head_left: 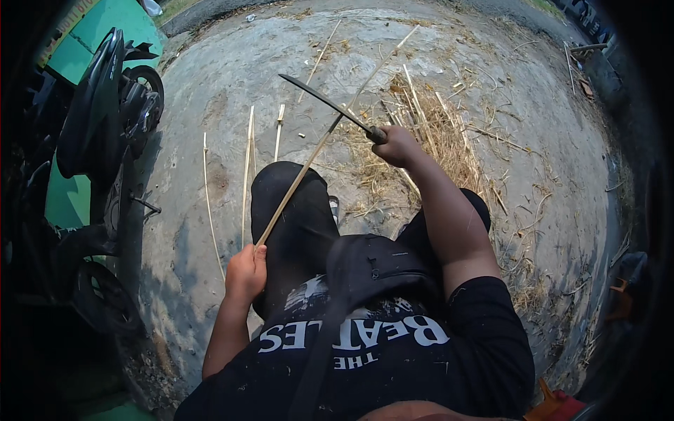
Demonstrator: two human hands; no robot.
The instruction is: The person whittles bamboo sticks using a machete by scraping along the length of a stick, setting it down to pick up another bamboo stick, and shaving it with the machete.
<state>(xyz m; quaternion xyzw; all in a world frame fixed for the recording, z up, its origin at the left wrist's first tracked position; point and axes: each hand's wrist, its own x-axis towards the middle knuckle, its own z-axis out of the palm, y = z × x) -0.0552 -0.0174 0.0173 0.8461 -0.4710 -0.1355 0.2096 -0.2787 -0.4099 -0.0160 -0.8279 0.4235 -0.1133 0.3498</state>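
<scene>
My left hand (246,272) is closed round the near end of a long bamboo strip (303,170), beside my left knee. The strip slants up and away to the right, past my knee, its pale far end over the ground. In my right hand (400,146) is the short dark handle of a machete (309,91). Its long dark blade points to the far left and crosses the strip about midway. Whether the edge bites into the strip, I cannot tell. Wrapped fingers hide part of the handle.
Several pale bamboo strips (248,154) lie on the concrete ground (189,91) ahead and to the left. Beyond my right hand is a heap of straw-coloured shavings (449,133) with split pieces in it. A black motorbike (98,119) stands at the left. A black bag (379,270) rests at my waist.
</scene>
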